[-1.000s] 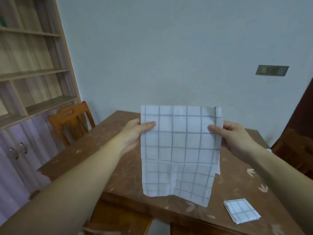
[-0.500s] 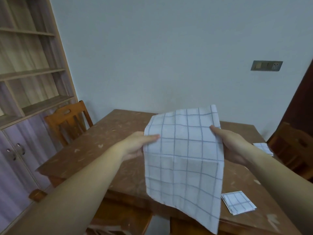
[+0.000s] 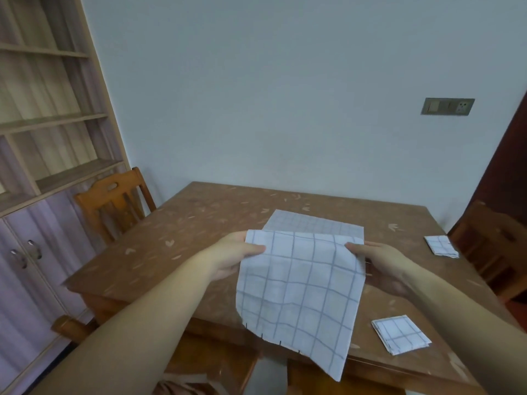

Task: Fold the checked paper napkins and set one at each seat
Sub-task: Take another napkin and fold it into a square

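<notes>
Two hands hold one checked paper napkin [image 3: 299, 297] up over the near half of the desk [image 3: 199, 223] in the head view; the left hand [image 3: 233, 259] pinches the sheet's left edge, its thumb lying on the near face and its other fingers hidden behind the paper; the right hand [image 3: 385, 266] pinches the right edge in the same way, thumb on top and the rest tucked under the sheet; both grips sit near a bend that runs across the napkin from hand to hand; below that bend the larger part hangs slanting toward the camera, its lower corner dropping past the desk's near edge; beyond the bend a shorter part tips away toward the wall and lies low over the desk top, though whether it touches the wood cannot be told; a small folded napkin [image 3: 400, 333] lies flat near the desk's front right corner, well apart from the held sheet; a second folded napkin [image 3: 441, 246] lies at the desk's right edge, just beside a dark wooden chair [image 3: 490, 246]; a lighter wooden chair [image 3: 114, 203] stands at the left side; behind it rises a shelf unit [image 3: 57, 121] with cupboard doors [image 3: 25, 269] below; a switch plate [image 3: 447, 106] sits on the pale wall.
</notes>
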A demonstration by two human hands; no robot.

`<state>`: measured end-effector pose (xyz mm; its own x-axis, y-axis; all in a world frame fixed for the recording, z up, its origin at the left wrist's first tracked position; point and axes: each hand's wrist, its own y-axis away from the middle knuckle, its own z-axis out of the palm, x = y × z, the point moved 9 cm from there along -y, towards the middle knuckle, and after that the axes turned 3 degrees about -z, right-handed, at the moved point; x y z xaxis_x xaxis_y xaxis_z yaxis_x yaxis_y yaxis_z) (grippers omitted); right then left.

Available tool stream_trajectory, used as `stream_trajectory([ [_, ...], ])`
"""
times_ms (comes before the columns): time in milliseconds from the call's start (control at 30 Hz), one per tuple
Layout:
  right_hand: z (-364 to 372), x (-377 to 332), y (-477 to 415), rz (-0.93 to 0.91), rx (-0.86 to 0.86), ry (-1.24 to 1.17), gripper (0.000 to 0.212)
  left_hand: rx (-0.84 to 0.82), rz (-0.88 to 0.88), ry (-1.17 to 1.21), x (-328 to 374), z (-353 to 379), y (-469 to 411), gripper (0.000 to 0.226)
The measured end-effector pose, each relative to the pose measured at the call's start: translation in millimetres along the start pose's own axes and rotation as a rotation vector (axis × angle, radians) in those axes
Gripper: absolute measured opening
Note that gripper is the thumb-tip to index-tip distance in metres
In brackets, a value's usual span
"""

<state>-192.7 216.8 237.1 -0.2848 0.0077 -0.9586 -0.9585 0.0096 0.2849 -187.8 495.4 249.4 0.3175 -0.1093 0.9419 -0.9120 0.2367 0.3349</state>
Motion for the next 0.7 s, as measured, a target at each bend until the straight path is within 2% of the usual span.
stream_trajectory([
  [67,-0.1,1.2,2.2,0.005,0.003,0.019,0.031,0.045,0.034,0.032,2.6,-2.8,0.4,0.021],
  [200,8.5,16.3,11.0,0.093,-0.106,0.193,0.044,0.124,0.07,0.09,8.0,-9.4,1.2,0.013],
  [367,4.5,0.6,7.8,0.01,-0.033,0.036,0.047,0.218,0.098,0.073,15.3,-22.1,8.4,0.015],
  [467,2.1,-14.3,11.2,-0.066,-0.002,0.01,0.044,0.297,0.103,0.015,19.1,-32.2,12.7,0.021],
  [600,-3.7,-29.0,13.7,-0.136,0.058,0.028,0.039,0.277,0.045,-0.084,16.5,-29.7,14.9,0.025],
  [700,-7.4,-34.2,11.6,-0.177,0.097,-0.009,0.035,0.322,0.075,-0.055,18.4,-29.1,15.0,0.048],
])
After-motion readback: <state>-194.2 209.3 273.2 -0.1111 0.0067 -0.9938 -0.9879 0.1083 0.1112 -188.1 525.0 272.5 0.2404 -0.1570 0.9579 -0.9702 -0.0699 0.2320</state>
